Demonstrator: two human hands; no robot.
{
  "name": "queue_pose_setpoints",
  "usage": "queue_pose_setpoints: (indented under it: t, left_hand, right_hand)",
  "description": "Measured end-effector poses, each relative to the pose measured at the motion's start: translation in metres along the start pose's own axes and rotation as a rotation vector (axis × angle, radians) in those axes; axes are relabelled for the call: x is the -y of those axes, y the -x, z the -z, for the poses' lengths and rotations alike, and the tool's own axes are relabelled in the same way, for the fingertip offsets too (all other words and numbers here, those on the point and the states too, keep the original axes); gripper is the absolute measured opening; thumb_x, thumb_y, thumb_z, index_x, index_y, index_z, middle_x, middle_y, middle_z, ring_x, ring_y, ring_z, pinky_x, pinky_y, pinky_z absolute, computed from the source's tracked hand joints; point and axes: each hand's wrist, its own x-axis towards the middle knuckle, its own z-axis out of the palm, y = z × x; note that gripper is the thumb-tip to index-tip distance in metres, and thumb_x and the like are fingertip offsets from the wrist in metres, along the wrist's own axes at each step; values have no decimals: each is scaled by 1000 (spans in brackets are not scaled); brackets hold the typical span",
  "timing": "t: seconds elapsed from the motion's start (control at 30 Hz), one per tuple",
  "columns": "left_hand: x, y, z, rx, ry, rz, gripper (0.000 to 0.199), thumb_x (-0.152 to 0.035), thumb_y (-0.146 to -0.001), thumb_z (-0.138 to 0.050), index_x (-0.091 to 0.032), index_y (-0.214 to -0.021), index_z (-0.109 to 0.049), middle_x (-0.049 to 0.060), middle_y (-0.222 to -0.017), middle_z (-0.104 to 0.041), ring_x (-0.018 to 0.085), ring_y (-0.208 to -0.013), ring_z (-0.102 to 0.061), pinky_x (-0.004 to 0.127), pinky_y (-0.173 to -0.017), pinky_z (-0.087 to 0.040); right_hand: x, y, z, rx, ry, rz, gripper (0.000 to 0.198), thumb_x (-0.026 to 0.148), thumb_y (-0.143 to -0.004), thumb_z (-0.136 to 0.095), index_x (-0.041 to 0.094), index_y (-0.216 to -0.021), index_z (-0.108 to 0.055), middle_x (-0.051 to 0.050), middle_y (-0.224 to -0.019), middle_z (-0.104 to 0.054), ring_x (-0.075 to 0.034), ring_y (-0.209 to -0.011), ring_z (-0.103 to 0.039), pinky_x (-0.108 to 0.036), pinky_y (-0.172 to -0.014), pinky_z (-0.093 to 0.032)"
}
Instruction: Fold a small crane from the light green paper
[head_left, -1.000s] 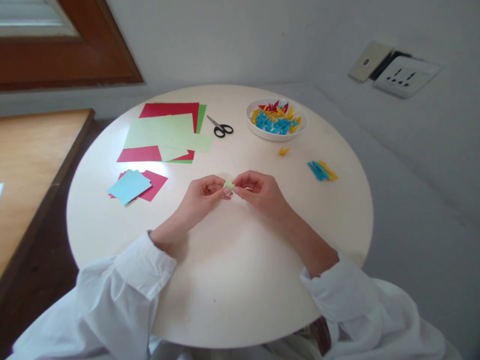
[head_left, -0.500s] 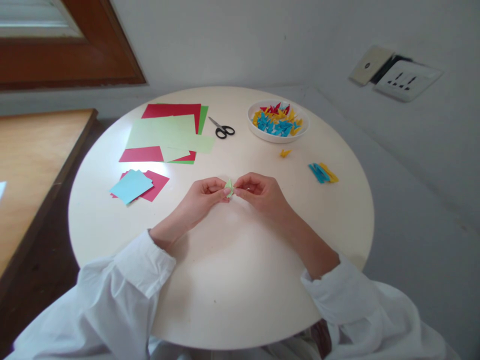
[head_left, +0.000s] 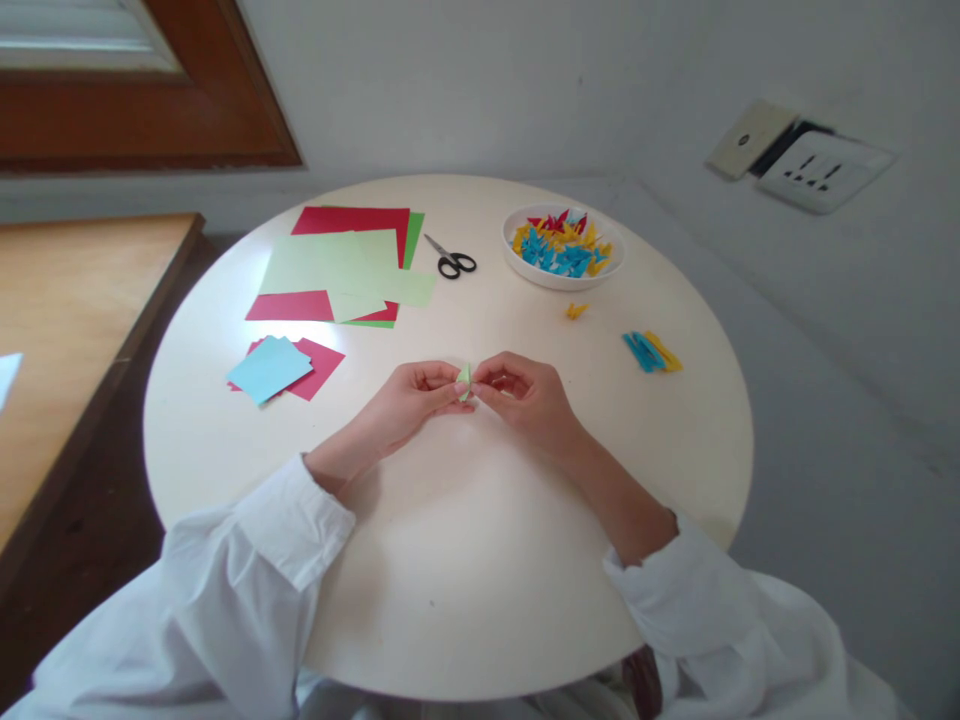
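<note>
A small folded piece of light green paper (head_left: 465,381) is pinched between my two hands above the middle of the table. My left hand (head_left: 420,395) grips its left side between thumb and fingers. From the right, my right hand (head_left: 529,395) pinches its other edge, and the fingertips of both hands nearly touch. Part of the folded paper is hidden behind the fingers. Beyond my right hand lies a single yellow paper crane (head_left: 575,312).
On the round white table (head_left: 480,560) are large red and green sheets (head_left: 330,262), black-handled scissors (head_left: 452,262), a white dish (head_left: 562,280) of colourful paper cranes, blue and yellow folded strips (head_left: 651,352), and blue and pink squares (head_left: 274,368). A wooden surface (head_left: 82,300) stands at left.
The view has shifted slightly, so everything sits a little further right. Both hands keep hold of the green paper, which now appears narrower and more upright between the fingertips.
</note>
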Motion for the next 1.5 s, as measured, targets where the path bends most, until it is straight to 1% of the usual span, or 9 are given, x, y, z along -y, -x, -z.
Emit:
queue_pose_setpoints:
  t: [0.2,0.37,0.53,0.63,0.7,0.83,1.03,1.13,1.5]
  left_hand:
    - [-3,0,-6,-28,31,-58,21,-31,-69,-74,-14,-70,-63,0,-72,-59,10,-72,-57,32,-82,-48]
    - [-3,0,-11,-84,15,-125,22,-33,-67,-75,-16,-70,-62,-2,-66,-60,9,-66,-56,27,-74,-47]
    - [0,-1,-11,-166,-92,-193,26,-37,-66,-75,-17,-73,-61,-2,-66,-61,10,-63,-55,24,-63,-43]
    - [-2,0,-11,-243,-265,-242,24,-37,-68,-72,-17,-70,-60,-3,-61,-56,8,-56,-48,22,-53,-35]
    - [-4,1,-12,-268,-359,-268,23,-37,-70,-70,-16,-70,-60,-3,-59,-53,9,-54,-44,22,-50,-32]
    - [-6,2,-12,-265,-475,-300,22,-38,-73,-67,-17,-70,-59,-2,-60,-53,10,-54,-44,23,-50,-32]
    - [-1,2,-9,-242,-609,-375,15,-33,-76,-63,-18,-75,-61,0,-64,-56,12,-59,-47,25,-55,-36]
    - [1,2,-8,-255,-635,-385,13,-31,-76,-62,-18,-74,-62,0,-63,-56,12,-59,-46,25,-55,-35]
    - [-1,3,-11,-300,-607,-369,15,-33,-74,-65,-18,-74,-62,-1,-60,-55,11,-55,-46,25,-53,-35]
  right_hand:
    - [-3,2,-2,-69,60,77,3,22,-72,-60,19,-73,-60,0,-72,-62,-12,-66,-58,-27,-62,-49]
    - [-3,3,-3,-98,86,131,3,23,-76,-59,20,-75,-60,-1,-74,-61,-13,-67,-57,-27,-61,-49]
    - [1,3,-3,-110,97,123,2,22,-74,-59,21,-73,-60,-2,-76,-61,-14,-69,-57,-28,-62,-48]
    - [5,3,-1,-97,58,60,5,24,-74,-59,20,-71,-59,-2,-74,-61,-14,-69,-56,-27,-61,-47]
    - [6,1,1,-72,18,-14,9,26,-74,-59,19,-69,-59,-1,-69,-59,-14,-66,-56,-27,-59,-46]
    - [7,-3,4,-35,-58,-131,18,32,-72,-57,17,-61,-58,2,-57,-54,-11,-56,-49,-26,-55,-41]
    - [9,-4,5,32,-115,-229,23,36,-71,-57,17,-57,-55,3,-52,-51,-10,-52,-44,-25,-52,-35]
    - [9,-4,4,58,-122,-239,20,33,-68,-59,17,-57,-56,3,-52,-50,-9,-52,-43,-25,-52,-34]
    - [8,-4,4,38,-196,-286,13,29,-64,-61,17,-59,-58,4,-53,-51,-9,-53,-43,-24,-52,-33]
